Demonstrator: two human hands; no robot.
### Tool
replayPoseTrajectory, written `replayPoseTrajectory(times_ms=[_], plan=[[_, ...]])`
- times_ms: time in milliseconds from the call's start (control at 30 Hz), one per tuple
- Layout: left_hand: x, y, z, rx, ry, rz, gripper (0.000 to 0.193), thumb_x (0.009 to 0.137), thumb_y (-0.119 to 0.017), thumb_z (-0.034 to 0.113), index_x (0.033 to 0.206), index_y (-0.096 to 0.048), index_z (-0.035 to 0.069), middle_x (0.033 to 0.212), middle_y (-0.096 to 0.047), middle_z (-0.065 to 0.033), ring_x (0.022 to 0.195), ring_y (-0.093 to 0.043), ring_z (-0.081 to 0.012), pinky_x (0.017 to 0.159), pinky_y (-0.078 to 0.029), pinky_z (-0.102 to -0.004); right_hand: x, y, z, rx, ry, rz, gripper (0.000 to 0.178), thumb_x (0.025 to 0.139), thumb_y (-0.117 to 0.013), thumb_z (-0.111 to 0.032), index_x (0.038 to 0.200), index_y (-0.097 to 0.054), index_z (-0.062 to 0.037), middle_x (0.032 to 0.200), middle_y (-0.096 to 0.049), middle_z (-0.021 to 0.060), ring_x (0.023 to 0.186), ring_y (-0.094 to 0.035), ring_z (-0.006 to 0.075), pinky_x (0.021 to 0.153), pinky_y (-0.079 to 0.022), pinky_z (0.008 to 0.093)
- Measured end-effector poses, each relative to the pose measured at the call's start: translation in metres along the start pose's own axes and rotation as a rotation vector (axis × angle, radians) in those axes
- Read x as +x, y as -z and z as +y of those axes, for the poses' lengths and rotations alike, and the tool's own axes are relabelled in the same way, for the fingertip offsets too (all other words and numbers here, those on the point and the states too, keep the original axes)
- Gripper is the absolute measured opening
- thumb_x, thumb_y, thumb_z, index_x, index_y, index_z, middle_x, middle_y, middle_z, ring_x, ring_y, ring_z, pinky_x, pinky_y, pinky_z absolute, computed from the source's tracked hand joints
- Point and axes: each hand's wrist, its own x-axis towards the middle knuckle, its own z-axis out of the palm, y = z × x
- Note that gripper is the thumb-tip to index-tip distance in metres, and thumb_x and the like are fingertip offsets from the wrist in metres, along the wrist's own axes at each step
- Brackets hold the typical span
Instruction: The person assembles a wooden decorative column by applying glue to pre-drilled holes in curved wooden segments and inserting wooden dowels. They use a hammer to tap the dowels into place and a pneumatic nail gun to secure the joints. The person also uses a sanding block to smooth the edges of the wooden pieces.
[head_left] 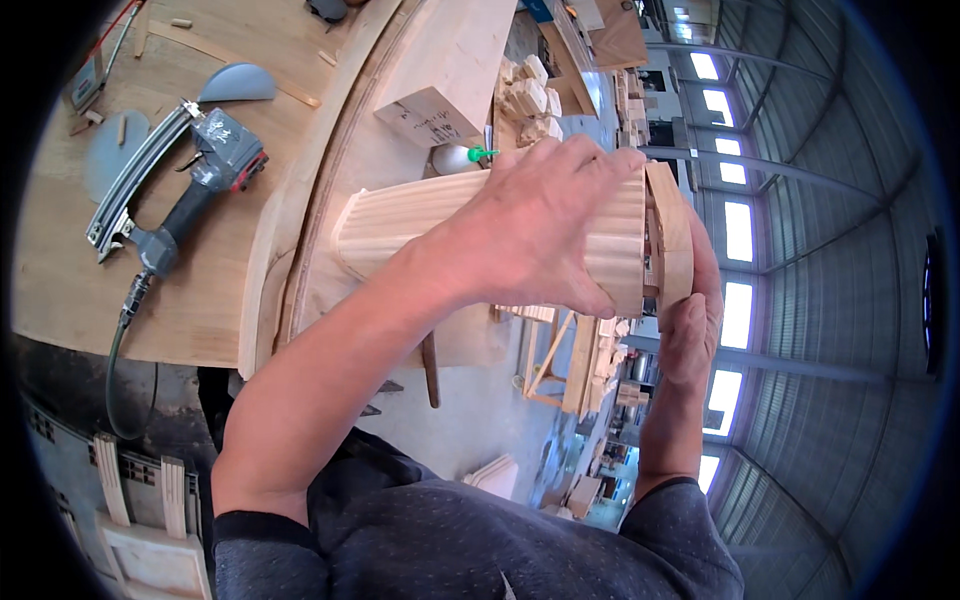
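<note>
A tapered, fluted wooden piece [395,225] lies sideways in front of me, its narrower end on the bench. My left hand [540,225] is clasped over its wider end, thumb on the near side and fingers over the far side. A plain, angled wooden block [675,240] stands at that wider end, with a narrow gap showing between the two. My right hand [697,320] is closed around the outer side of this block. Some of its fingers are hidden behind the wood.
A pneumatic stapler [200,170] with a hose lies on the wooden bench [60,280] at left, near grey discs [237,83]. A large wooden box [440,90] and a green-tipped glue bottle [455,158] stand beyond the fluted piece. Wood offcuts [530,100] are piled behind.
</note>
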Motion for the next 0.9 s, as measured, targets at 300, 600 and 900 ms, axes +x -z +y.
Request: replayPoseTrajectory(times_ms=[300,600,900], plan=[[-0.001,0.000,-0.002,-0.066,-0.012,0.028,0.110,0.057,-0.095,0.032,0.152,-0.046,0.008,0.131,-0.056,-0.0173,0.124,-0.056,-0.0390,0.106,-0.048,-0.0495,-0.018,0.021,0.032,0.061,0.048,0.003,0.097,0.105,-0.041,-0.066,0.160,-0.029,0.0126,0.161,-0.044,0.0238,0.150,-0.043,0.0311,0.124,-0.032,0.0451],[-0.001,-0.001,-0.006,-0.072,-0.015,0.019,0.111,0.060,-0.095,0.035,0.155,-0.046,0.005,0.132,-0.058,-0.0156,0.123,-0.056,-0.0348,0.105,-0.044,-0.0491,-0.018,0.023,0.042,-0.226,0.133,0.042,0.098,0.104,-0.038,-0.069,0.162,-0.026,0.0097,0.164,-0.037,0.0271,0.151,-0.041,0.0354,0.122,-0.035,0.0464],[0.002,-0.001,-0.004,-0.077,-0.021,-0.014,0.114,0.062,-0.096,0.040,0.156,-0.043,0.004,0.132,-0.056,-0.0174,0.124,-0.054,-0.0357,0.104,-0.042,-0.0516,0.018,0.011,0.039,-0.343,0.453,-0.180,0.075,0.111,-0.029,-0.054,0.168,-0.024,-0.0066,0.168,-0.022,0.0355,0.155,-0.028,0.0491,0.125,-0.026,0.0571]])
